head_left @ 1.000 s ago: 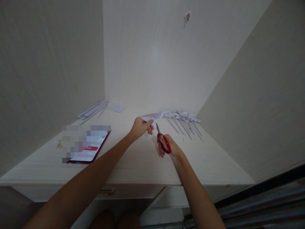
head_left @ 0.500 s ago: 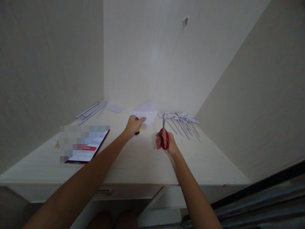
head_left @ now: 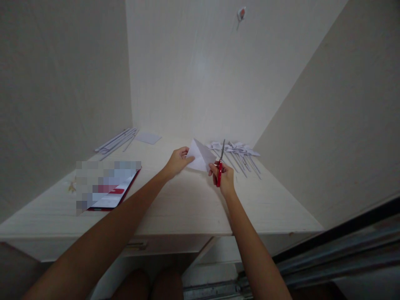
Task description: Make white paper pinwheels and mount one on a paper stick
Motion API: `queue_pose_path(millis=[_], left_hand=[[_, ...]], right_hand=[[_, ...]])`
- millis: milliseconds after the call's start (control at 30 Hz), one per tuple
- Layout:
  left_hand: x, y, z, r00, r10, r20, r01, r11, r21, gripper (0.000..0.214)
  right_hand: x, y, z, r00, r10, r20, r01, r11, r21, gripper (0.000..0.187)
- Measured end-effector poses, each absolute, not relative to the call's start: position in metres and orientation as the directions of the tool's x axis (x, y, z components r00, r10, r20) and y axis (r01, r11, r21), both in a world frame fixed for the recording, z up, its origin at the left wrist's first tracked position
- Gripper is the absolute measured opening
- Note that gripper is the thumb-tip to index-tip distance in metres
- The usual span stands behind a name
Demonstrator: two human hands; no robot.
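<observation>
A creased piece of white paper point(head_left: 200, 156) is held above the desk. My left hand point(head_left: 178, 162) pinches its left edge between thumb and fingers. Red-handled scissors point(head_left: 220, 171) are in my right hand point(head_left: 225, 178), their blades pointing up and away from me. The thumb and fingertips of that same hand touch the paper's lower right corner. Whether the blades are fully closed is hard to make out. Behind the right hand lie several white paper pinwheels point(head_left: 239, 148) on paper sticks, partly hidden by the scissors.
On the left of the desk point(head_left: 187, 208) lies a tablet point(head_left: 114, 191) with a red edge, partly blurred out. Several rolled paper sticks point(head_left: 117, 141) and a flat paper square point(head_left: 148, 138) rest near the back left. Walls enclose the desk on three sides.
The paper has moved right and tilted, and my right hand has come to its corner. The scissors have turned edge-on. A yellow and black object under my left hand is no longer visible.
</observation>
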State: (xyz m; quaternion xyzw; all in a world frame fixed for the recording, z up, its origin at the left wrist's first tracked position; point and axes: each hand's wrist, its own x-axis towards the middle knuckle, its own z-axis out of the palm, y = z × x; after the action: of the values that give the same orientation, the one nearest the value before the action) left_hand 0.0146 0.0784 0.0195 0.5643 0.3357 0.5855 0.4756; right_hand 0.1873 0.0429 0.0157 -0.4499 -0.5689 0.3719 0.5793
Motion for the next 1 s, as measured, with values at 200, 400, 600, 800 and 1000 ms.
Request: queue_pose_path(millis=[200,400,600,800,1000], left_hand=[[0.018,0.073,0.025,0.122,0.923,0.365,-0.210,-0.335,0.919,0.028],[0.028,0.069,0.016,0.366,0.896,0.253,-0.082,-0.240,0.967,0.029],[0.031,0.069,0.016,0.275,0.917,0.290,-0.102,-0.272,0.957,0.017],[0.029,0.068,0.022,0.153,0.943,0.295,-0.170,-0.269,0.948,0.013],[0.024,0.077,0.020,-0.030,0.965,0.261,-0.185,-0.262,0.947,0.022]], right_hand=[[0.185,0.043,0.013,0.063,0.952,0.301,0.053,0.298,-0.953,0.031],[0.185,0.043,0.014,0.078,0.943,0.322,-0.050,0.326,-0.944,0.031],[0.186,0.044,0.012,0.054,0.960,0.273,-0.061,0.277,-0.959,0.031],[0.186,0.048,0.012,0.084,0.961,0.263,-0.171,0.274,-0.946,0.030],[0.187,0.053,0.010,0.105,0.971,0.216,-0.142,0.230,-0.963,0.045]])
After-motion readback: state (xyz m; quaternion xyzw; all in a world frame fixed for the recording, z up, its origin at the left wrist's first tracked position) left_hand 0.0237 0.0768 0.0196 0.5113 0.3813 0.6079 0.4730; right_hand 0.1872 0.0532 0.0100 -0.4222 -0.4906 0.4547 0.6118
